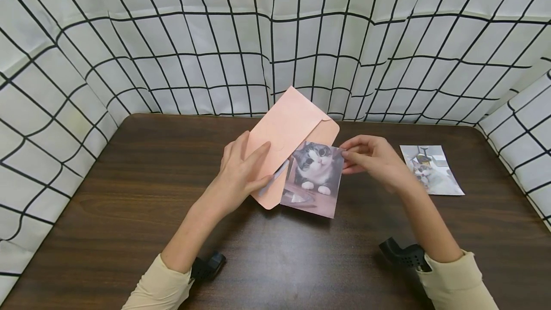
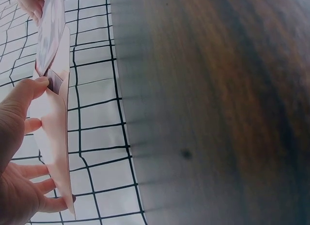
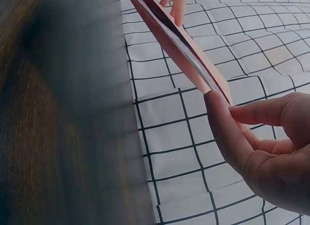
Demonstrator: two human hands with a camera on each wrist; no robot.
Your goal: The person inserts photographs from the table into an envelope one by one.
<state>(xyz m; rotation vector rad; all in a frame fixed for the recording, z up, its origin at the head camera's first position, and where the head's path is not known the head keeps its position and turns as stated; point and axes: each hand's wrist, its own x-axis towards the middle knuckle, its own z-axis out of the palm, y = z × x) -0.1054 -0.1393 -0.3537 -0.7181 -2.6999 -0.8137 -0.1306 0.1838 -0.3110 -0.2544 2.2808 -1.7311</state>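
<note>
A pink envelope (image 1: 280, 118) is held up at a tilt over the table by my left hand (image 1: 238, 169), its thumb at the opening and its other fingers along the side. My right hand (image 1: 370, 159) pinches the right edge of a cat photo (image 1: 316, 173) between thumb and fingers. This photo overlaps the envelope's open flap side. Inside the mouth, the edge of another card (image 2: 54, 82) shows near my left thumb in the left wrist view. The right wrist view catches the envelope (image 3: 179, 55) nearly edge-on, beyond the pinching fingers (image 3: 225, 123).
A second cat photo (image 1: 430, 171) lies on the dark wooden table (image 1: 129, 195) to the right, beyond my right hand. A white cloth with a black grid (image 1: 241, 37) stands round the table's back and sides. Both wrists wear black camera mounts (image 1: 404, 255).
</note>
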